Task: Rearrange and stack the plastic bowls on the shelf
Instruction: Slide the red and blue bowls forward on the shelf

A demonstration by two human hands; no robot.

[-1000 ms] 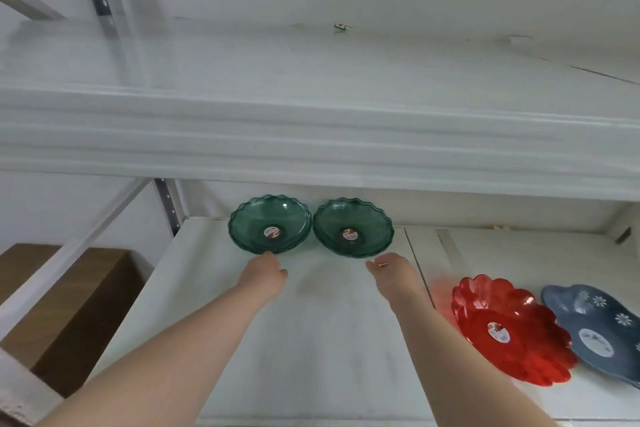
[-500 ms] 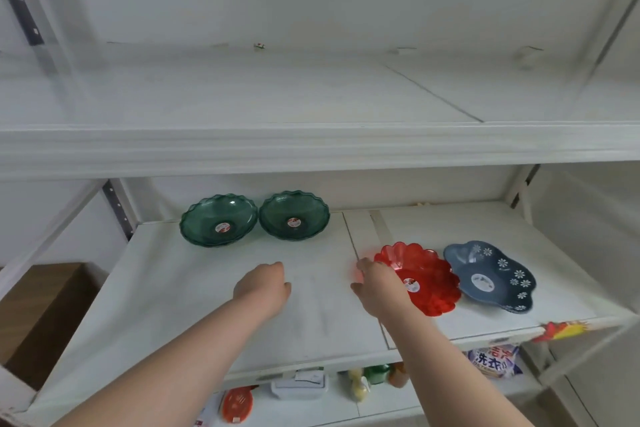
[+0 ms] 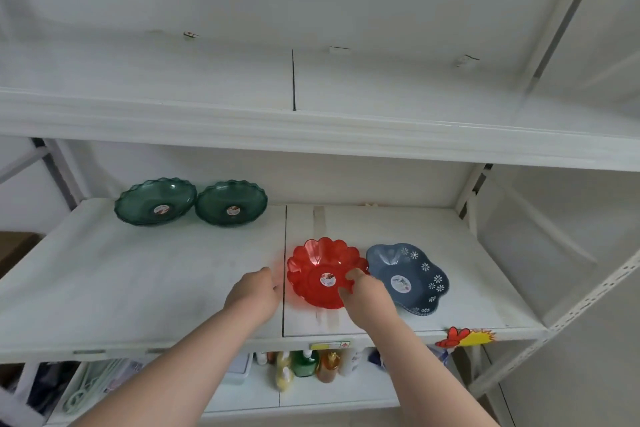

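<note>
1. The right hand (image 3: 367,298) reaches over the near-right rim of the red bowl (image 3: 320,269); its thumb lies inside the bowl and its fingers curl around the rim, so it is pinching the bowl's edge.
2. The left hand (image 3: 254,293) rests just beside the red bowl's left rim with its fingers curled loosely inward. Whether the fingertips actually touch the bowl cannot be told.
3. The red bowl is translucent with a scalloped, petal-like rim and a round sticker at its centre. It sits upright on the shelf (image 3: 138,281), near the front edge and just right of the seam between the two shelf boards.
4. The blue bowl (image 3: 410,279), lobed and printed with white flowers, sits just to the right of the red one; their rims touch or nearly touch, towards the front-right part of the shelf.
5. Two green bowls (image 3: 156,201) (image 3: 231,203) with wavy rims stand side by side, rims touching, at the back-left of the shelf, well apart from the red and blue pair.
6. Below the front edge, a lower shelf carries several bottles (image 3: 304,366).
7. A red and yellow sticker (image 3: 465,336) is fixed to the shelf's front edge towards its right corner.
</note>
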